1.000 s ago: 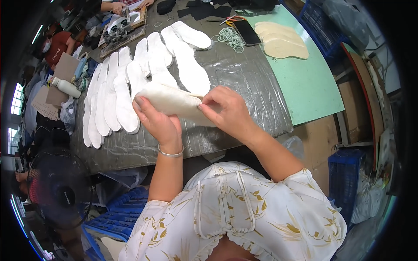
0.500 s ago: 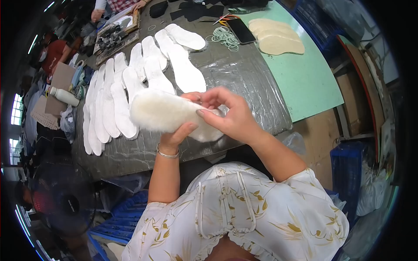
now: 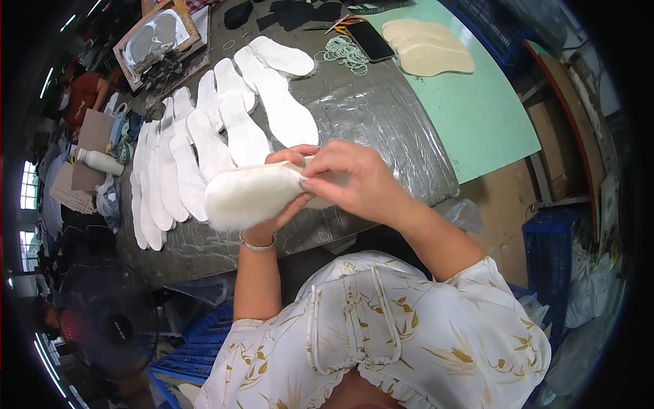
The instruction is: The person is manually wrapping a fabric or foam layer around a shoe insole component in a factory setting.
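Observation:
A fluffy white insole (image 3: 246, 196) is held over the near edge of the table, its rounded end pointing left. My left hand (image 3: 285, 213) grips it from the left and below, thumb in front and fingers at the far edge. Closed in a pinch, my right hand (image 3: 355, 178) has thumb and fingertips at the insole's middle edge. A paler layer shows along the top edge; whether it is a second insole I cannot tell. Beyond my hands, several white insoles (image 3: 293, 109) lie in overlapping rows on the grey, plastic-covered table (image 3: 368, 123).
At the back lie pale green rubber bands (image 3: 347, 56), a phone (image 3: 370, 41) and cream insoles (image 3: 436, 56) on a green board (image 3: 484, 129). A framed screen (image 3: 187, 20) stands tilted far left. A white bottle (image 3: 101, 161), fan (image 3: 112, 324) and blue crate (image 3: 194, 344) are leftward.
The insole's left end has dropped and its fluffy face has turned. My right fingers have shifted left to pinch its edge. At the far left, the framed screen has been raised to a tilt.

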Motion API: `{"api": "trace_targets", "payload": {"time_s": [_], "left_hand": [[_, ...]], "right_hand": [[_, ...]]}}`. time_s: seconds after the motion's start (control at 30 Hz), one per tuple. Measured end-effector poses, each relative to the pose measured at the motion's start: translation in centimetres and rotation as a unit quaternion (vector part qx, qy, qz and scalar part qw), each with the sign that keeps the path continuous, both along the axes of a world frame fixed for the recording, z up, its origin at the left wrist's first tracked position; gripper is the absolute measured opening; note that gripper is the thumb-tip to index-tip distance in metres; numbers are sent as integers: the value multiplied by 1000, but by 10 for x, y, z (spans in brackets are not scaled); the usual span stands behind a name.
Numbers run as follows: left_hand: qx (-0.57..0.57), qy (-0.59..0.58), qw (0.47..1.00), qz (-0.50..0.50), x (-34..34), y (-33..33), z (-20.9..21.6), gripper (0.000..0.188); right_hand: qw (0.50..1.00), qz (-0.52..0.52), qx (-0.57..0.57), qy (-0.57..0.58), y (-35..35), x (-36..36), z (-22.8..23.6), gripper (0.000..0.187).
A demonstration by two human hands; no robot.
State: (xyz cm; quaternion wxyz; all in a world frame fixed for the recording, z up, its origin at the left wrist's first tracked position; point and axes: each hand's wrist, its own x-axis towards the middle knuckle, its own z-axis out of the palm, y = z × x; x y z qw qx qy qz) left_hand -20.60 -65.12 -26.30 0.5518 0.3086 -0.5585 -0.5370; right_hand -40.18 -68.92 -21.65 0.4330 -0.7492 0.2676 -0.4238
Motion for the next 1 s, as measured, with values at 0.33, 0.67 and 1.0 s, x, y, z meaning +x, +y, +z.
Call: {"api": "trace_targets", "payload": {"time_s": [0.33,0.67,1.0], "left_hand": [[-44,36,998,23,-14,-8,-12,44],[-15,6,997,75,-9,5,-26,39],[39,115,988,99,-18,11,-36,44]], "right_hand": [[992,-39,-100,-61,-4,0,-7,15],[989,-79,-106,-69,-1,5,-3,10],[961,-120,-248,-21,-3,9,-12,12]]}}
